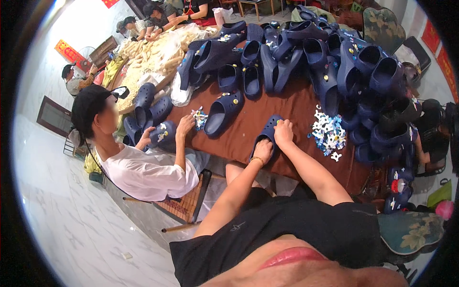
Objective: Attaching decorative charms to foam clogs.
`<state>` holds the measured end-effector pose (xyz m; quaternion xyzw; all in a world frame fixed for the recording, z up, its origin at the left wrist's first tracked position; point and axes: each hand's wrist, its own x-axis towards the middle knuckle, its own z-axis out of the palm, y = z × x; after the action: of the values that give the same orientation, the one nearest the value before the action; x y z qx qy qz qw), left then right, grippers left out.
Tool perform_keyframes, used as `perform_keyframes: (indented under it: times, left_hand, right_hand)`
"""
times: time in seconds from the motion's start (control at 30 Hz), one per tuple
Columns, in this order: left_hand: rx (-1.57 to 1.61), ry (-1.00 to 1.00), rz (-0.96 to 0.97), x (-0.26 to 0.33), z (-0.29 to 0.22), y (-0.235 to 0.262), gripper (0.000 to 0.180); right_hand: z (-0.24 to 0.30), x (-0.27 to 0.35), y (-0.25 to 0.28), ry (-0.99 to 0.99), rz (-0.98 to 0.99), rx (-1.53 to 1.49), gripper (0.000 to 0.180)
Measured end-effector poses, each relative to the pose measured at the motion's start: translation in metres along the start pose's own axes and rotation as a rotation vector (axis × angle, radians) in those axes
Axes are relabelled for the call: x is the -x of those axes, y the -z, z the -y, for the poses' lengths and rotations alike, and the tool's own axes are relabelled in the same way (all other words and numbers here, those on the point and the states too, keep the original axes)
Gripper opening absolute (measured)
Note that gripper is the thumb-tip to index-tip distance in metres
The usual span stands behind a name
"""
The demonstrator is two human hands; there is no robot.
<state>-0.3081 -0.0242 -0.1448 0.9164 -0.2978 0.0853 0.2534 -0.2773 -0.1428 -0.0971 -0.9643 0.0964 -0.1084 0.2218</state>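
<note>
A navy clog [272, 124] with holes in its upper lies in front of me at the table's near edge, toe pointing away. My left hand [262, 150] reaches into its foot opening and holds it, with the fingertips hidden inside. Closed against the right side of the toe is my right hand [284, 132]; a small yellow-green spot shows by its fingertips, too small to name. To the right lies a pile of white and blue shoe charms [328, 134]. Another navy clog [223, 113], with charms on it, lies to the left.
A brown-covered table [296, 107] carries a big heap of navy clogs [287, 57] across its far side. At my left a seated person [143, 162] handles a clog [163, 135] beside a small charm pile [200, 118]. More people work at a pale heap [153, 52] farther back.
</note>
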Motion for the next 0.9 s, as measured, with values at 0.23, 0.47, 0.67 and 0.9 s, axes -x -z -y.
perform_keyframes:
  times: [0.23,0.47,0.67,0.9]
  left_hand:
    - [0.014,0.010,-0.007,0.006,0.001,0.001,0.006]
    - [-0.049,-0.010,0.018,0.002,-0.003,0.002,0.007]
    - [-0.147,-0.039,0.036,-0.004,0.014,-0.008,0.008]
    - [-0.133,-0.025,0.063,-0.005,0.010,-0.004,0.009]
  right_hand:
    - [-0.018,-0.023,0.018,-0.214,0.408,-0.243,0.042]
    - [-0.024,-0.018,0.011,-0.118,0.266,-0.169,0.035]
    - [-0.004,0.019,0.010,0.058,0.136,-0.356,0.028]
    - [-0.070,0.014,0.037,-0.074,0.072,-0.183,0.027]
